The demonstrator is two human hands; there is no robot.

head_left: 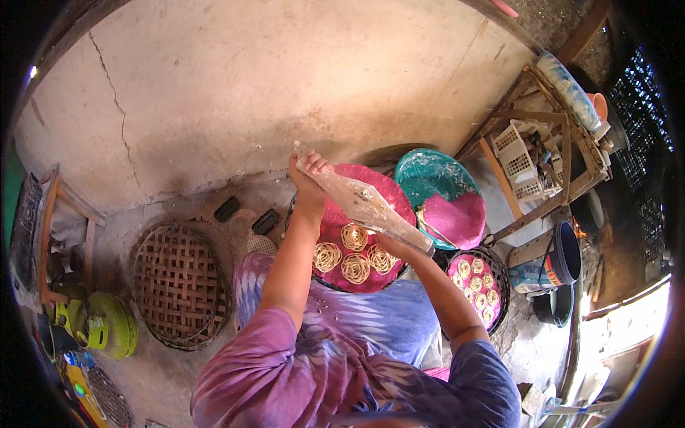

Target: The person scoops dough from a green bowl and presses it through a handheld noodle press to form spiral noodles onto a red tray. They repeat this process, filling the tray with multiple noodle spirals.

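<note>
My left hand point(315, 165) is closed around the upper end of a long, pale wooden tool point(364, 205), broad in the middle and dusted white. It slants down to the right above a round tray point(342, 182) lined with pink cloth. At its lower part is my right hand point(389, 244), closed on it from beneath, its fingers mostly hidden behind the wood. Several pale coiled dough strands lie on the cloth, among them a front coil point(355, 269), a left coil point(327, 257) and a right coil point(383, 260). The tray rests by my lap.
A teal basin point(435, 171) with pink cloth stands beyond the tray. Right of my arm, a smaller tray point(487, 259) holds several coils. An woven bamboo tray point(178, 282) and a green gas cylinder point(113, 324) lie left. Buckets point(531, 260) and a wooden rack point(564, 153) stand right.
</note>
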